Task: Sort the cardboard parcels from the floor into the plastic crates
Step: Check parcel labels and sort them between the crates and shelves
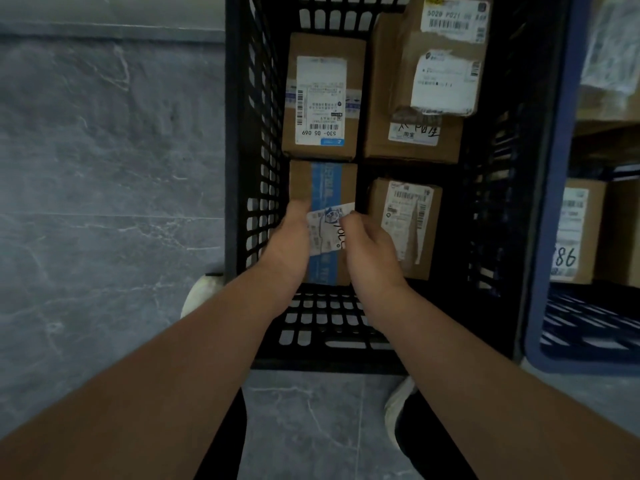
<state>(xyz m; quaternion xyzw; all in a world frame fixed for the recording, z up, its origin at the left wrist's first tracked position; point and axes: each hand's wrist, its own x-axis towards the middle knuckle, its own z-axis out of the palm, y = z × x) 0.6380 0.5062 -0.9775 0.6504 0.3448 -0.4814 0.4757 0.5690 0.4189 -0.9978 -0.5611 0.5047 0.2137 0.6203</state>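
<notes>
**Blue-taped parcel (329, 183) clasped between both hands inside the black crate (239, 133)**

You have the parcel by its two long sides. Your left hand (290, 239) wraps its left edge with the thumb lying on top, and your right hand (367, 245) curls over the right edge, fingertips on the white label (325, 233). Neither hand is spread flat; both are closed round the cardboard. That grip looks chosen to hold the box level and leave the label facing up. Whether its underside already rests on the crate floor I cannot tell, because your hands and the box hide it.

Directly beyond your fingertips, a labelled parcel (322, 98) lies almost touching the far end of the one you hold. Just right of your right hand stands a smaller parcel (405, 226), with a dark gap between it and your knuckles. Further off, beyond that hand, a broad box (412, 143) carries another parcel (443, 60) tilted on top.

The held box appears to be filling the last open row, against the crate wall outside your left hand. Mind that wall when you let go.

Well to the right of your right hand, a blue crate (543, 237) holds more parcels. The grey floor (104, 168) lies to the left of your left arm.
</notes>
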